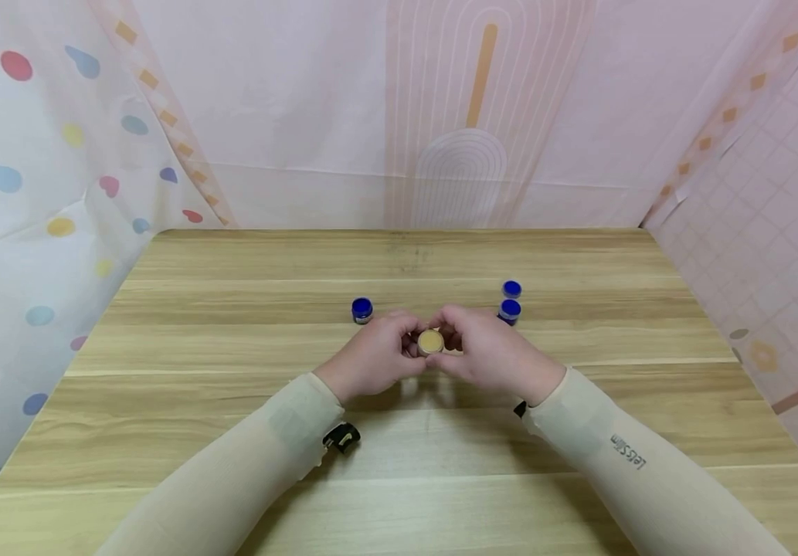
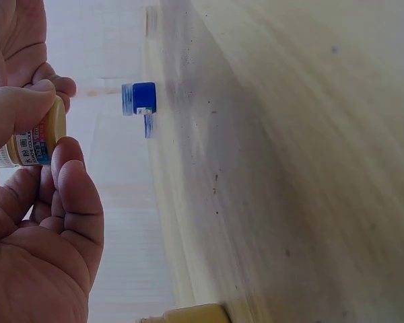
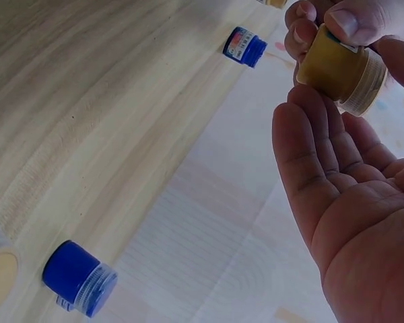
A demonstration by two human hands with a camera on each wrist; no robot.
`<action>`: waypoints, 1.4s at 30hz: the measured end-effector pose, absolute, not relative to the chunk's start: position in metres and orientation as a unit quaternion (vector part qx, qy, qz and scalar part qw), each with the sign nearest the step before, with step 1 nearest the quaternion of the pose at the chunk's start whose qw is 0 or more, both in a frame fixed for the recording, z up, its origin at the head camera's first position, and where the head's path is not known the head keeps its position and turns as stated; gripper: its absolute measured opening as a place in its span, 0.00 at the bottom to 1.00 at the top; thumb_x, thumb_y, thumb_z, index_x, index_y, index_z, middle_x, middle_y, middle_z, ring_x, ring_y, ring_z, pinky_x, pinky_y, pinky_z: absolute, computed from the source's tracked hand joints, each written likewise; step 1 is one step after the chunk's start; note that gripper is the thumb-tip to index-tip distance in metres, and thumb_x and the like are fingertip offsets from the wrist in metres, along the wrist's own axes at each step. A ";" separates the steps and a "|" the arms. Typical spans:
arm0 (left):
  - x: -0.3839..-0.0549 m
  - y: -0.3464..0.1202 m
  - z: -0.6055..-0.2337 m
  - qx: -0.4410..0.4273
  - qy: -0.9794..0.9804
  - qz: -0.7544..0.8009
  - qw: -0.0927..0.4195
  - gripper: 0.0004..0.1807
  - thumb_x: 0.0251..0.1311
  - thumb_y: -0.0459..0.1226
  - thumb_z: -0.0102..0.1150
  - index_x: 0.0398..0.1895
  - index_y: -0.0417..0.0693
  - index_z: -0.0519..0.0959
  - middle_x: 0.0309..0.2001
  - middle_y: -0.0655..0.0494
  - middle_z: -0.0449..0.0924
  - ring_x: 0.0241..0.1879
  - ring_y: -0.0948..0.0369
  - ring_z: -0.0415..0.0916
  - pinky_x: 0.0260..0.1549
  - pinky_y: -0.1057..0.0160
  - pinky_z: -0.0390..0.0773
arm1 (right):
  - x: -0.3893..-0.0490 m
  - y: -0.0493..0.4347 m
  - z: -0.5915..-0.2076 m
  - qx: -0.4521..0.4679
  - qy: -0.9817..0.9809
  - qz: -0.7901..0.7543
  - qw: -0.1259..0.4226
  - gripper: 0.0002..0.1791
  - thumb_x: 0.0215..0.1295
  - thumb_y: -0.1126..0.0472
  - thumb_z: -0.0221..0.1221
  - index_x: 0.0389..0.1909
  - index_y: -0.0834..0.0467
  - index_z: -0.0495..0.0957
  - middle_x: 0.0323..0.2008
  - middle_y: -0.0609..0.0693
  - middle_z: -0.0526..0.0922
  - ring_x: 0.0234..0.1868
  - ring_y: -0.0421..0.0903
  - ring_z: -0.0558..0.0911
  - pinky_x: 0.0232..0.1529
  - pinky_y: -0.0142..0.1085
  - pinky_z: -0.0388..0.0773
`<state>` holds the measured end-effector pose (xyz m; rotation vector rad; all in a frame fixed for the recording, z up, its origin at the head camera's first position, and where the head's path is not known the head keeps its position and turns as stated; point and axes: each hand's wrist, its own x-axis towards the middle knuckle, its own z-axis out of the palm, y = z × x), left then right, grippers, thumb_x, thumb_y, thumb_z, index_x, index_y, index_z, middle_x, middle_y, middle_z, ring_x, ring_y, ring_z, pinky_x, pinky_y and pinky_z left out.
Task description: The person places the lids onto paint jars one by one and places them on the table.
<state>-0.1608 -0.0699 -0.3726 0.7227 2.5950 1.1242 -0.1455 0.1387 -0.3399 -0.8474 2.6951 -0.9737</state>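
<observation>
A small yellow paint jar [image 1: 430, 341] with a clear lid is held above the table, between both hands. My left hand [image 1: 379, 357] pinches its labelled body [image 2: 35, 145], thumb on one side and fingers on the other. From the other side my right hand [image 1: 485, 351] grips the jar between thumb and fingers; in the right wrist view its fingers [image 3: 313, 145] are fairly straight along it. A blue paint jar [image 1: 361, 310] stands beyond the left hand, its threaded neck bare in the right wrist view. Beyond the right hand stands another blue jar [image 1: 509, 312] with a clear lid.
A blue-stained lid-like piece [image 1: 512, 289] lies just behind the right blue jar. Another yellow jar [image 2: 198, 314] shows at the bottom of the left wrist view. Patterned cloth [image 1: 301, 116] hangs behind the wooden table [image 1: 405, 494] and at both sides.
</observation>
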 end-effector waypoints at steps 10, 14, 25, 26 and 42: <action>-0.161 -0.069 -0.371 0.245 0.884 0.383 0.108 0.11 0.62 0.36 0.73 0.44 0.44 0.82 0.42 0.55 0.79 0.39 0.63 0.78 0.41 0.65 0.82 | -0.145 0.140 -0.339 -0.298 0.885 -0.349 0.079 0.18 0.67 0.64 0.69 0.56 0.58 0.80 0.45 0.48 0.89 0.44 0.42 0.87 0.50 0.44 0.86; -0.160 -0.069 -0.370 0.244 0.885 0.382 0.106 0.13 0.62 0.37 0.74 0.46 0.44 0.83 0.42 0.55 0.80 0.39 0.63 0.78 0.41 0.66 0.81 | -0.145 0.140 -0.340 -0.301 0.883 -0.352 0.079 0.18 0.68 0.65 0.68 0.58 0.58 0.81 0.46 0.47 0.89 0.43 0.40 0.86 0.49 0.42 0.86; -0.159 -0.068 -0.371 0.241 0.886 0.379 0.120 0.15 0.63 0.37 0.73 0.51 0.43 0.84 0.46 0.54 0.80 0.41 0.62 0.77 0.42 0.67 0.81 | -0.144 0.140 -0.339 -0.289 0.899 -0.321 0.073 0.13 0.66 0.58 0.72 0.44 0.56 0.79 0.36 0.45 0.85 0.36 0.39 0.81 0.40 0.34 0.81; -0.159 -0.068 -0.371 0.241 0.885 0.380 0.121 0.15 0.63 0.37 0.73 0.51 0.44 0.84 0.46 0.54 0.80 0.41 0.62 0.77 0.42 0.66 0.81 | -0.144 0.140 -0.339 -0.286 0.900 -0.321 0.075 0.14 0.66 0.57 0.73 0.45 0.56 0.79 0.36 0.45 0.85 0.36 0.39 0.82 0.40 0.34 0.81; -0.160 -0.069 -0.370 0.240 0.883 0.387 0.115 0.13 0.62 0.38 0.75 0.46 0.45 0.83 0.41 0.56 0.80 0.39 0.62 0.77 0.40 0.66 0.81 | -0.144 0.140 -0.339 -0.293 0.886 -0.349 0.084 0.18 0.67 0.65 0.67 0.57 0.56 0.82 0.45 0.45 0.89 0.42 0.39 0.86 0.48 0.38 0.85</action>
